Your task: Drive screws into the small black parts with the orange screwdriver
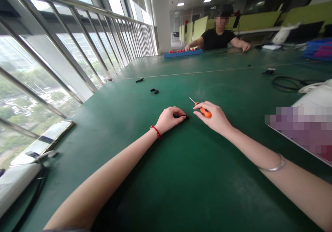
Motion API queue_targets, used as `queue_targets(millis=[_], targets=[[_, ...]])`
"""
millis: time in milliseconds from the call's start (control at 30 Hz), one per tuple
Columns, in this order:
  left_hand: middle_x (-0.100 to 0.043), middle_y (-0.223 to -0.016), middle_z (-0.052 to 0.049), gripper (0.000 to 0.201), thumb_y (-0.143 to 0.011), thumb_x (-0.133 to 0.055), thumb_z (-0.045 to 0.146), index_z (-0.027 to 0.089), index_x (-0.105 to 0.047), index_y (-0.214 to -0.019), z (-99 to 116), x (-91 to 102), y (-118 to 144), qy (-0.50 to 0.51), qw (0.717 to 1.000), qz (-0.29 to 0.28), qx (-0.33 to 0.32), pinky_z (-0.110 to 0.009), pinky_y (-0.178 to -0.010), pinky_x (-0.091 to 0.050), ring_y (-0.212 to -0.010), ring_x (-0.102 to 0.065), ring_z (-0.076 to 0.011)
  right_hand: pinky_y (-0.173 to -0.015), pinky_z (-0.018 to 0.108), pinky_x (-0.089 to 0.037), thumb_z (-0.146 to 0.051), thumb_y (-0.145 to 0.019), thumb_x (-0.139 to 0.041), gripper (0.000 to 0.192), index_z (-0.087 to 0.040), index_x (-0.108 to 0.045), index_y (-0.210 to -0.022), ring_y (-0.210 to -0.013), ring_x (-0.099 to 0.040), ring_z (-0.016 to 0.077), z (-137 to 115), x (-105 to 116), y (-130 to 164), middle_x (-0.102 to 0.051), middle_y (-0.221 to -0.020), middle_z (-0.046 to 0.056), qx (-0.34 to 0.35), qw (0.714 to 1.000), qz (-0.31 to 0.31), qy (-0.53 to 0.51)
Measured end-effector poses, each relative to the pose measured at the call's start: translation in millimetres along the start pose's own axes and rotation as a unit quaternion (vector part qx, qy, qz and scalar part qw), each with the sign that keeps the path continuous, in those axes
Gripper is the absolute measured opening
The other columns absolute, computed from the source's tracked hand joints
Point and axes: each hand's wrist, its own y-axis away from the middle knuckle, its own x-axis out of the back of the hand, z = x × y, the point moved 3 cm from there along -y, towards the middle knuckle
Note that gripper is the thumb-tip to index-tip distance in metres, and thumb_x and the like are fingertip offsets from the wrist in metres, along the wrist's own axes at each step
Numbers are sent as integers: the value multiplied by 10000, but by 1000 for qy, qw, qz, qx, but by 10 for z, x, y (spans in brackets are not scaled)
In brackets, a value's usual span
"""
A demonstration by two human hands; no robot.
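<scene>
My left hand [169,119] rests on the green tabletop [181,176], its thumb and fingers pinching a small black part [187,117]. Most of that part is hidden by the fingers, so its kind does not show. Just to the right, my right hand [214,116] is closed around a screwdriver [205,112] with an orange and black handle. The screwdriver's thin metal shaft points up and to the left, away from the black part. A gap separates the two hands.
Small black pieces [154,91] and another black piece [139,80] lie farther back. A phone [43,143] and cable are at left by the railing. A black cable [287,83] and a sheet [306,131] lie right. Across the table sits a person [218,38] behind a blue tray [183,54].
</scene>
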Motion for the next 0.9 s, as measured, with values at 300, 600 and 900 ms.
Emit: queue_targets(millis=[300,600,900], targets=[[-706,-856,-43,182,-763,-628,306,157,-713,-824,6,-18,14,69,997,-1,44,-276,-777,-496,-797,-635,-156,-753,345,-444,-231,-786,-566,148,-215,-629,-919,-846,-549,223,81,-201,82,-584,-869,63,56,993,-65,85],[-653,-926,-47,116,-795,-625,274,195,-701,-832,261,113,215,-39,993,108,-14,-324,-855,-468,-911,-591,-183,-715,313,-446,-168,-753,-536,159,-216,-610,-886,-810,-569,199,13,-175,106,-581,-885,53,48,996,-34,63],[-590,-1148,-56,120,-817,-630,301,254,-717,-884,450,118,437,-144,974,137,-113,-372,-929,-418,-1082,-510,-213,-757,323,-438,-174,-784,-518,139,-209,-574,-907,-808,-555,195,-184,-61,272,-563,-891,61,104,991,-2,80]])
